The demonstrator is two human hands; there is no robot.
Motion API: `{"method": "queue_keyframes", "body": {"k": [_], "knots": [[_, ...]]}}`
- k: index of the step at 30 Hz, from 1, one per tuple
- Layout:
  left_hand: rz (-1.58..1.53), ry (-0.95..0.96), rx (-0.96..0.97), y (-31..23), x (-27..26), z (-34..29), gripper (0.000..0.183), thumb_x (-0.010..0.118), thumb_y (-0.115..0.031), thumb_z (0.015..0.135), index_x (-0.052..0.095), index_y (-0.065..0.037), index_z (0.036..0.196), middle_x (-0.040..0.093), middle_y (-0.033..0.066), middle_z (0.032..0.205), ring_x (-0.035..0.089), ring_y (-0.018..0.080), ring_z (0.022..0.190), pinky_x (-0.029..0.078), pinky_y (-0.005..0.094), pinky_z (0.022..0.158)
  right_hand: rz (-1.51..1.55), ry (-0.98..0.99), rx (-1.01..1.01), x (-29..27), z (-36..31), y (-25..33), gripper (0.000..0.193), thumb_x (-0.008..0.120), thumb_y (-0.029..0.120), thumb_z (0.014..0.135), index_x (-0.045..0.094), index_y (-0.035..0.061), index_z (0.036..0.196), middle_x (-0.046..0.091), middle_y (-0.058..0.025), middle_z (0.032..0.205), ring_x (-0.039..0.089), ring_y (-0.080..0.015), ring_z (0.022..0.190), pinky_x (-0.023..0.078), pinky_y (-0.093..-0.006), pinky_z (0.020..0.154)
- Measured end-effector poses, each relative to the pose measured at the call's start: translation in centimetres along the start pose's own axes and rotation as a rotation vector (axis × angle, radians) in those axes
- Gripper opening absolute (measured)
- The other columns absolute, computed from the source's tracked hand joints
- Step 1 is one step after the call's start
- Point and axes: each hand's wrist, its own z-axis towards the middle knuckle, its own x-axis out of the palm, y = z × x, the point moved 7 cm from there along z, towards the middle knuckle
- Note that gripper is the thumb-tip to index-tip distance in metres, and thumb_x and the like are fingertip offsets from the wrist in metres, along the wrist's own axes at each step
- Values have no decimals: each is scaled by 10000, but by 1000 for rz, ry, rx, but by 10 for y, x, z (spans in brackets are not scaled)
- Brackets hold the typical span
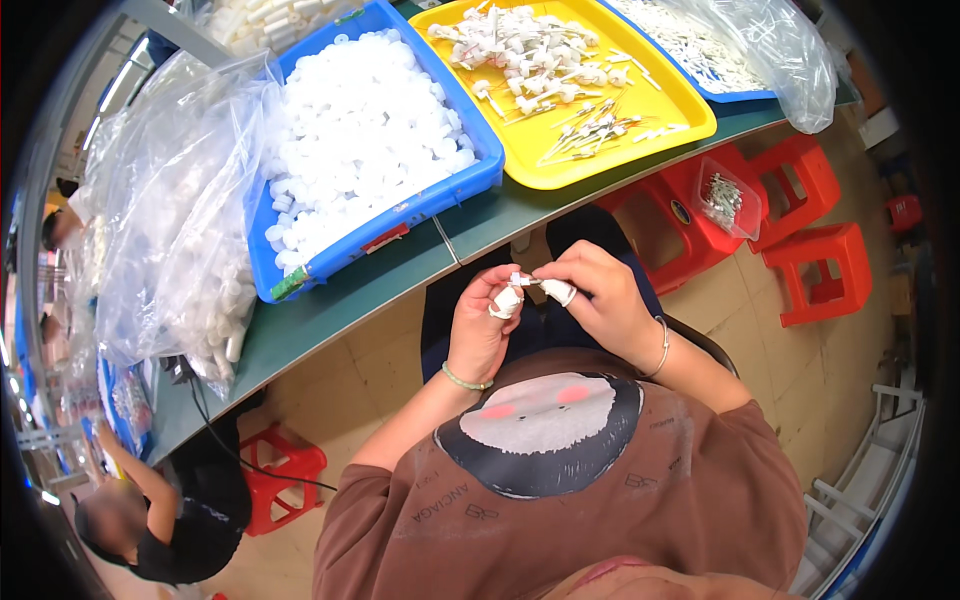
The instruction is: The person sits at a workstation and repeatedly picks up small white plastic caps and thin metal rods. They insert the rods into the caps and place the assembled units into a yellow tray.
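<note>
Just off the table edge, above my lap, my two hands meet. My left hand (482, 325) pinches a small white plastic part (518, 280) with a narrow stem. From the other side, the closed fingertips of my right hand (606, 300) grip the thin end of the same part. White coverings wrap both thumbs, one on the left thumb (505, 303) and one on the right thumb (557, 291). Ahead of them lies a yellow tray (690, 110) with a heap of small white stemmed parts (530, 50) and a looser group of thin pieces (592, 132).
A blue bin (400, 212) full of white plastic caps stands left on the green table (350, 300). Beside it are clear plastic bags (160, 200). Red stools (825, 265) stand at right, one bearing a clear tub (728, 198). Another person (150, 520) sits at lower left.
</note>
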Motion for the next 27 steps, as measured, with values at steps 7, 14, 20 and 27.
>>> {"method": "queue_keyframes", "body": {"k": [7,14,20,27], "knots": [[-48,-43,-83,5,-1,-1,241,636,-146,910,584,-85,1137,600,-8,943,431,45,652,320,167,515,-300,-52,-461,5,-9,25,304,695,3,705,665,42,1005,608,-74,866,592,-230,735,485,-311,638],[-20,7,-48,9,2,-4,320,621,-99,905,567,-77,1220,612,3,1012,448,34,660,327,158,524,-126,-120,-161,-2,-3,12,263,721,-28,688,666,57,931,646,-67,789,606,-243,696,490,-322,615],[-167,155,-173,8,16,-4,499,545,-166,956,353,-57,1403,556,54,1188,399,54,687,333,158,546,-136,-301,-231,-52,34,26,191,731,0,703,675,50,878,676,-88,824,637,-237,712,506,-312,640],[-307,-120,-334,32,-10,-2,402,481,15,888,421,86,1280,475,218,1303,514,310,1186,455,356,1000,-494,-211,-349,-115,157,16,236,593,24,790,667,46,1014,669,-119,1014,600,-297,995,470,-364,885]]}}
